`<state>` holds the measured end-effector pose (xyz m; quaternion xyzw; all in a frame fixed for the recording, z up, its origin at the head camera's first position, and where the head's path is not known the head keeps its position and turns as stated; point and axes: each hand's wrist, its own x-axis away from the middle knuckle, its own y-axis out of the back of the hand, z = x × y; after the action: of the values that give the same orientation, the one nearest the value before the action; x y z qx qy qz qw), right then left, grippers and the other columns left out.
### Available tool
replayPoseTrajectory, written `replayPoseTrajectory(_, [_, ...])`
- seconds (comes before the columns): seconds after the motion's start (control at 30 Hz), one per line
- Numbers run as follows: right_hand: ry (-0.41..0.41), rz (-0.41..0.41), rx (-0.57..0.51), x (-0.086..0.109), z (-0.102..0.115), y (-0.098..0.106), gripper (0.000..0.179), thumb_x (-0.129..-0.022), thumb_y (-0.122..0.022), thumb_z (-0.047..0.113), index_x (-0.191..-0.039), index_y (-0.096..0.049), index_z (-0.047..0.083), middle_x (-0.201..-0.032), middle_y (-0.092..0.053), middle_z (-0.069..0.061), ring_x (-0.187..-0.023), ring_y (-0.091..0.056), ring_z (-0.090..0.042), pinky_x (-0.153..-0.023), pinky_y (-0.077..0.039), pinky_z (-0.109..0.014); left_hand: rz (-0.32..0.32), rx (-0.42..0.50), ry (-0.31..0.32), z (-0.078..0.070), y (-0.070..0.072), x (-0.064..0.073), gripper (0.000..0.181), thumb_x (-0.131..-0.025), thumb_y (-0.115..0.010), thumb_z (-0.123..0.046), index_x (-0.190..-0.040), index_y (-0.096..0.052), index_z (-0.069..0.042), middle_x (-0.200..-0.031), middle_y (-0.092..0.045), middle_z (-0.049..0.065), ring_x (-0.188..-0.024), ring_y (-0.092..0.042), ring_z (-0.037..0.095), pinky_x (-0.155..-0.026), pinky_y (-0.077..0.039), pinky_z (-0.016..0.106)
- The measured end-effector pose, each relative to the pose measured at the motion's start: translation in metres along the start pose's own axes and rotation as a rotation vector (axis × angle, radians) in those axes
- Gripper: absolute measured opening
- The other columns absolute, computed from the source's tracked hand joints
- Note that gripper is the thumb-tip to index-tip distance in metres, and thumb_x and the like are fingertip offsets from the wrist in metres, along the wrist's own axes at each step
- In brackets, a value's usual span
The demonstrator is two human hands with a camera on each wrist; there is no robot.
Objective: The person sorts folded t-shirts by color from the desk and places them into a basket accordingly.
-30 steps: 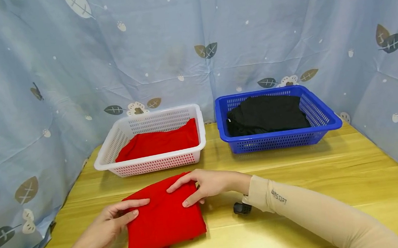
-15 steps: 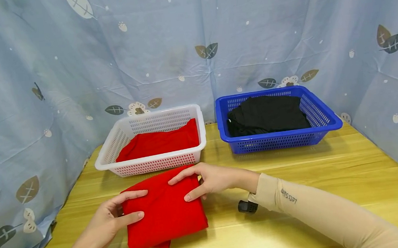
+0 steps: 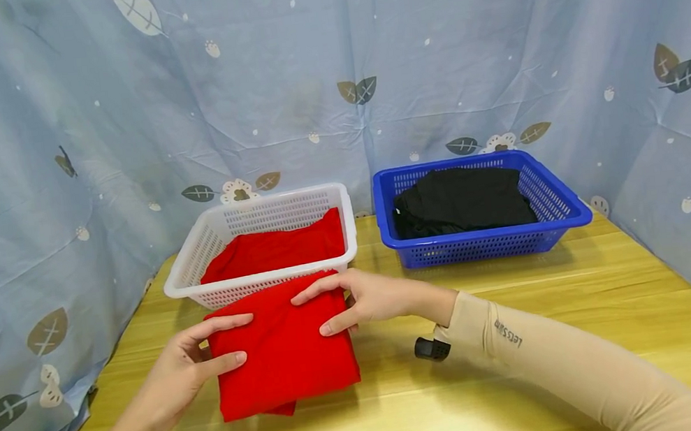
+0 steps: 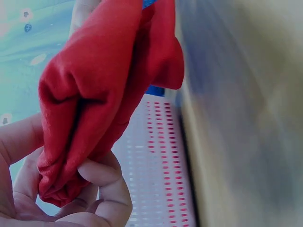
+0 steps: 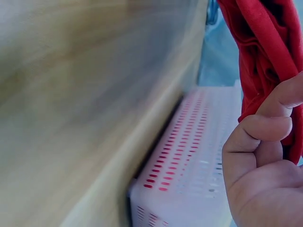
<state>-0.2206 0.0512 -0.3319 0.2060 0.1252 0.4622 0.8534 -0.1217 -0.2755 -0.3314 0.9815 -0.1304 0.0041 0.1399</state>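
Observation:
A folded red garment is held up in front of the white basket, its far edge overlapping the basket's front wall in the head view. My left hand grips its left side, thumb and fingers on opposite faces; the left wrist view shows the thick folds pinched between them. At the right side my right hand holds it, with curled fingers underneath in the right wrist view. A loose flap hangs below the near edge. The white basket contains another red cloth.
Right of the white basket stands a blue basket with black clothing inside. Both baskets sit at the back of the wooden table, close to a blue patterned curtain that also runs along the sides.
Both hands have lifted the folded red garment off the table and carried it forward toward the white basket. The baskets have stayed in place.

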Motion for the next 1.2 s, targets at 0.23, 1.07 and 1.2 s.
replayPoseTrajectory(0.23, [0.025,-0.047,0.020,-0.003,0.007,0.012,0.056,-0.099,-0.079,0.022,-0.152,-0.061,0.028,-0.137,-0.067,0.005,-0.072,-0.065,-0.030,-0.068,-0.060,-0.034,0.000,-0.019,-0.120,-0.015,0.006,-0.013,0.052,-0.099,-0.075,-0.005,-0.149,-0.062,-0.009,-0.140,-0.063,-0.006,-0.103,-0.075,0.021,-0.084,-0.066,0.036])
replayPoseTrajectory(1.07, [-0.009,-0.206,0.073,-0.060,0.028,0.070,0.055,-0.101,-0.077,0.025,-0.153,-0.059,0.029,-0.132,-0.065,-0.004,-0.096,-0.068,-0.042,-0.087,-0.059,-0.045,-0.139,0.112,-0.167,-0.054,0.052,-0.085,0.024,-0.098,-0.078,-0.006,-0.122,-0.082,-0.008,-0.117,-0.075,-0.008,-0.100,-0.069,0.013,-0.080,-0.062,0.021])
replayPoseTrajectory(1.2, [-0.012,-0.260,0.110,-0.070,0.030,0.079,0.056,-0.101,-0.078,0.024,-0.153,-0.059,0.027,-0.129,-0.063,-0.006,-0.086,-0.067,-0.037,-0.080,-0.058,-0.039,-0.171,0.066,-0.146,-0.063,0.058,-0.100,0.026,-0.098,-0.078,-0.010,-0.124,-0.082,-0.011,-0.123,-0.070,-0.011,-0.106,-0.064,0.010,-0.081,-0.059,0.017])
